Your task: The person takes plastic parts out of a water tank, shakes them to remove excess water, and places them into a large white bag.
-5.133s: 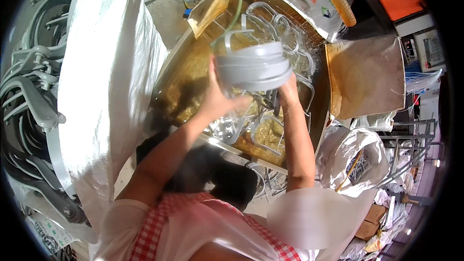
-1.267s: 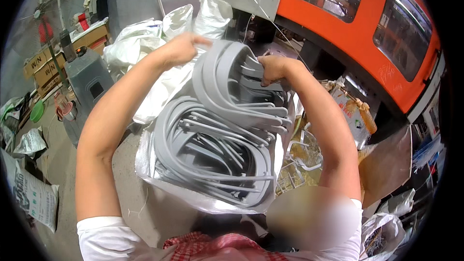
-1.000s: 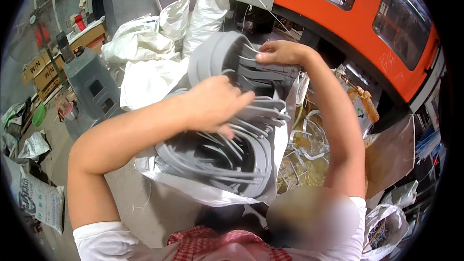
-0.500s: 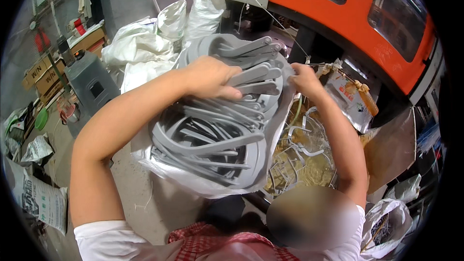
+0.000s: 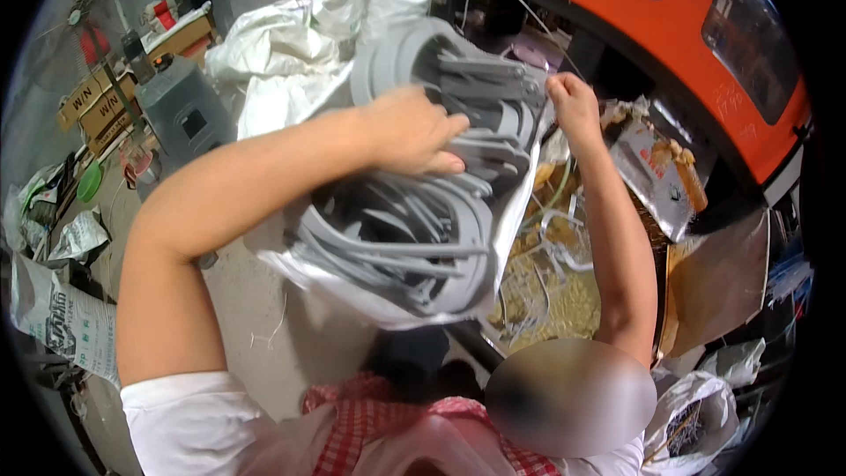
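Observation:
A white woven sack (image 5: 379,312) in front of me is filled with grey curved plastic strips (image 5: 397,248), many bent into a U with rounded ends. My left hand (image 5: 407,130) reaches across the pile, fingers and thumb closed around some strips at its middle; the fingertips are partly hidden among them. At the sack's far right rim, my right hand (image 5: 575,107) pinches the edge with curled fingers.
Right of the sack is a bin of yellowish liquid (image 5: 564,308) with grey pieces in it. An orange machine (image 5: 652,26) stands behind. White sacks (image 5: 282,44) and a grey jerrycan (image 5: 185,115) are at left; a cardboard sheet (image 5: 718,278) leans at right.
The view has shifted, so the surroundings sit lower at right and further right at left. Strips at the far end of the sack have shifted, and my right hand is higher along the rim.

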{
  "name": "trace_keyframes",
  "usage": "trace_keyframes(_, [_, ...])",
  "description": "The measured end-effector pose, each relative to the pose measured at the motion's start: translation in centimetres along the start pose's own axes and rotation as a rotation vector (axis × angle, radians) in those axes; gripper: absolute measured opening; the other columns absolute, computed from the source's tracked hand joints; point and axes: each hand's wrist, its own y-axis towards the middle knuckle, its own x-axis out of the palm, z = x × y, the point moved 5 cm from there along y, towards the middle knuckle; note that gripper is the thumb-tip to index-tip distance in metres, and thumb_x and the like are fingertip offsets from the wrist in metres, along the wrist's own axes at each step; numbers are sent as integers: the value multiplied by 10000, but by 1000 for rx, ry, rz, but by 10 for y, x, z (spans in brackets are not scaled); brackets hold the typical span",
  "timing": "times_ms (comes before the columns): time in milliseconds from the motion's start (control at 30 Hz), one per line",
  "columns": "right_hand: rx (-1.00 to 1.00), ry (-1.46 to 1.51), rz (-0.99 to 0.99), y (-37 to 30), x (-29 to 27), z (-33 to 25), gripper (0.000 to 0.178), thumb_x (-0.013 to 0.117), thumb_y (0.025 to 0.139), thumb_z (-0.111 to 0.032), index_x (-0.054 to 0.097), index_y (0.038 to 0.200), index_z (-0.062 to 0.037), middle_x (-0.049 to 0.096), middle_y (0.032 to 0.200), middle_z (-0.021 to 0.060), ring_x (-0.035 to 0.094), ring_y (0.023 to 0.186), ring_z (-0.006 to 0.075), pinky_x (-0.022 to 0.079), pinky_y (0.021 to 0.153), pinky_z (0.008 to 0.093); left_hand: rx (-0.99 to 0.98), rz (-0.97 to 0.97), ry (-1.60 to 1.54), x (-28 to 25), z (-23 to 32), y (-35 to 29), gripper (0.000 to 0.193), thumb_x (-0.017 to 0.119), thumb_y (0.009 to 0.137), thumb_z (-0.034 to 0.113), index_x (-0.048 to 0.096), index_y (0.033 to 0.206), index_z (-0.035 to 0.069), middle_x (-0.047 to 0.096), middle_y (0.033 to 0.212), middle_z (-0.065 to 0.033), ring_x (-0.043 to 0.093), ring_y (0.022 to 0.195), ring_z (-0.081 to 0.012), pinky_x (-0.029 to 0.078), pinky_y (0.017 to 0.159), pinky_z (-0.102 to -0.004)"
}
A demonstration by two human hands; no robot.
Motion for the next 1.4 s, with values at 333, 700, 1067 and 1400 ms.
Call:
trace_keyframes(333, [72, -212, -183, -106, -63, 71, 419, 554, 827, -346, 543, 1106, -34, 623, 968, 173, 597, 907, 287, 454, 789, 353, 75, 223, 131, -29, 13, -44, 795, 608, 719, 455, 319, 1323, 24, 424, 1269, -198, 391, 1192, -324, 215, 1047, -425])
trace_keyframes(700, [572, -498, -681, -371, -77, 329, 388, 642, 786, -253, 582, 1074, 1, 633, 940, 209, 631, 819, 234, 488, 700, 348, 444, -16, -1144, 26, 263, -31, 86, 634, 722, 126, 621, 771, 57, 623, 810, -87, 599, 681, -231, 477, 615, -305])
trace_keyframes(1067, [589, -57, -455, -376, 43, 303, 262, 615, 796, -201, 591, 938, 18, 634, 828, 134, 589, 757, 245, 469, 685, 325, -1006, 1, -1968, 402, 251, 96, 56, 545, 790, 134, 508, 815, 101, 449, 708, 2, 462, 632, -110, 374, 533, -235])
trace_keyframes(1400, [1192, 588, -427, -392, 199, 462, 590, 677, 712, -436, 578, 1041, 44, 617, 996, 146, 593, 889, 209, 486, 727, 345, -864, -75, -1318, 451, 228, 114, 86, 501, 791, 82, 446, 736, 119, 426, 701, 11, 433, 620, -113, 386, 585, -251])
